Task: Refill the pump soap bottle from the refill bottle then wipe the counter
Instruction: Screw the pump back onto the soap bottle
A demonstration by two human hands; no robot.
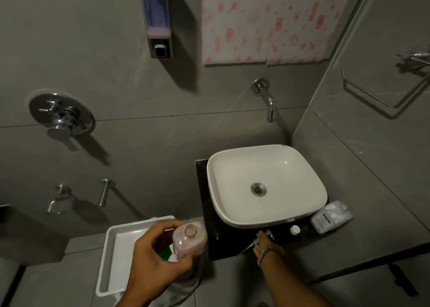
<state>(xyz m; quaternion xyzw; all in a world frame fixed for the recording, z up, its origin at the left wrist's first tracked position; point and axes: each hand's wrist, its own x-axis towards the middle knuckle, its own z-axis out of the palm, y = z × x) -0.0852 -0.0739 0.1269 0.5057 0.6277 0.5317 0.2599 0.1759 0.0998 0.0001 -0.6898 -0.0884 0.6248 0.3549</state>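
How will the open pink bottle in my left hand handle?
The soap bottle looks pink almost to its open neck, so likely heavy for its size and quick to spill if tipped. Smooth plastic, possibly slippery.

A bathroom: grey-tiled walls, a white basin (267, 185), wall tap (267, 99) and shower mixer (61, 118).

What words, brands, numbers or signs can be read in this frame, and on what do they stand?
None can be read.
Refill bottle: dark print on its label, too small and blurred to read.
Pump soap bottle in the left hand: green patch at its side, no legible letters.
Patterned sheet on the wall: pink shapes only, no words.
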